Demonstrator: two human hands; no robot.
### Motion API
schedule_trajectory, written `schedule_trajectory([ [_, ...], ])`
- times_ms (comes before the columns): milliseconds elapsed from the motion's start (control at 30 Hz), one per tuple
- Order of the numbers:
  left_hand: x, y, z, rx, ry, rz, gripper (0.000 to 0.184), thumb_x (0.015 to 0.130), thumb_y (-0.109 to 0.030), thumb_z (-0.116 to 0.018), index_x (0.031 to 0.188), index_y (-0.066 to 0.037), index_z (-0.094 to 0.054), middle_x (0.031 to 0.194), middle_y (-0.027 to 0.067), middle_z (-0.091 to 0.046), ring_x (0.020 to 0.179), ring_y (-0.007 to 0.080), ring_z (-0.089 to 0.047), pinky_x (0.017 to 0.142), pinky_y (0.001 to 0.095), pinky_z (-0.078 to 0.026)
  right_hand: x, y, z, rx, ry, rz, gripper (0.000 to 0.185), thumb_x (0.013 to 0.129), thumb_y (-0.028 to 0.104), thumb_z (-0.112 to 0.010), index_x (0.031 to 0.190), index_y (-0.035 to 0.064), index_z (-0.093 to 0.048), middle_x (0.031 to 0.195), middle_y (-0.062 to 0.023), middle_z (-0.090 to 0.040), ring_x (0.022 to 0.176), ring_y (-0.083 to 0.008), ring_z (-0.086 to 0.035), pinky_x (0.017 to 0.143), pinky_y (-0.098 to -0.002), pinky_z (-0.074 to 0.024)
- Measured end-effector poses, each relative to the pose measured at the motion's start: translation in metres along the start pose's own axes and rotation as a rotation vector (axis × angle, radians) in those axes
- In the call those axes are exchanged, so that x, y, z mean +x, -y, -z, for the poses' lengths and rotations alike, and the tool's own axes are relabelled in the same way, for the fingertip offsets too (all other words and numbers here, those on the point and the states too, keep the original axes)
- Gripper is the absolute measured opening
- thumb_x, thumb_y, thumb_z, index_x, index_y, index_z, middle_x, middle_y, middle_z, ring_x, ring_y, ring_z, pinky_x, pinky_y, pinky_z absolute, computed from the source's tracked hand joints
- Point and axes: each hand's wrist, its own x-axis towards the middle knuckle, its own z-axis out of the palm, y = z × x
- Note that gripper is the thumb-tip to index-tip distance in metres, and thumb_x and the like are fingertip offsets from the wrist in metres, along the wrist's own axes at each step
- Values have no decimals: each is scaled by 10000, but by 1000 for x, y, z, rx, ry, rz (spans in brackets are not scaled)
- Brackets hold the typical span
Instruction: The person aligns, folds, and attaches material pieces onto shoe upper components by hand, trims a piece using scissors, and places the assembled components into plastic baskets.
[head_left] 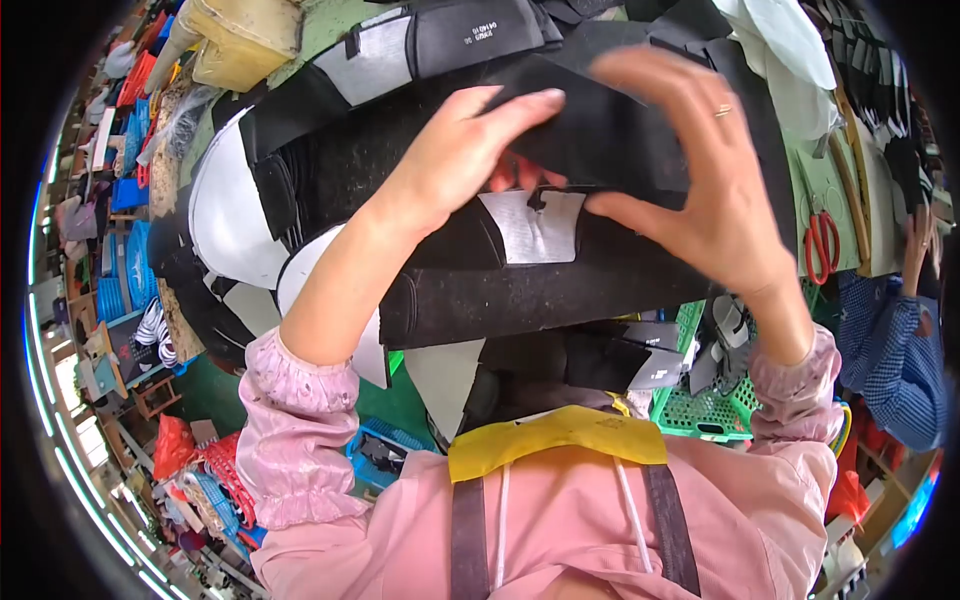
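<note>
My left hand (pixel 455 150) is closed on a flat black material piece (pixel 585 115), thumb on top and fingertips showing beneath its lower edge. On the right side of the piece is my right hand (pixel 700 165), slightly blurred, its curved fingers and thumb spread apart. Its thumb tip comes near a black piece with a white-grey patch (pixel 535 228), which lies on the dark padded work surface (pixel 490 310). More black pieces (pixel 470 40) with pale patches and printed white digits lie along the back. White rounded pieces (pixel 230 210) are stacked to the left.
Red-handled scissors (pixel 822 245) lie at the right on a green table. A yellowish container (pixel 240 40) stands at the back left. Below the work surface is a green plastic basket (pixel 705 410). A co-worker in a blue checked sleeve (pixel 890 340) is at the far right.
</note>
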Motion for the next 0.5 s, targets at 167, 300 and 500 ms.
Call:
schedule_trajectory([
  [167,-17,5,13,667,50,-254,320,1003,-318,-619,1125,-30,-686,1079,28,-684,922,135,-649,793,294,-489,-19,0,-8,596,66,-452,147,949,63,-704,1057,-20,-651,935,0,-661,934,-34,-582,838,-222,-492],
  [300,-27,41,12,1184,-158,-561,199,881,-237,-727,996,-87,-666,937,93,-693,862,290,-656,836,372,-519,-43,-7,-14,839,181,-620,135,970,87,-699,1077,14,-660,1025,14,-670,936,-51,-605,852,-206,-505],
  [500,-27,43,-12,1095,-136,-389,164,870,-195,-711,949,-102,-602,843,99,-687,804,352,-690,674,408,-539,-64,-24,-28,741,280,-655,167,967,122,-717,1085,21,-655,1008,6,-679,879,-38,-608,719,-203,-531],
])
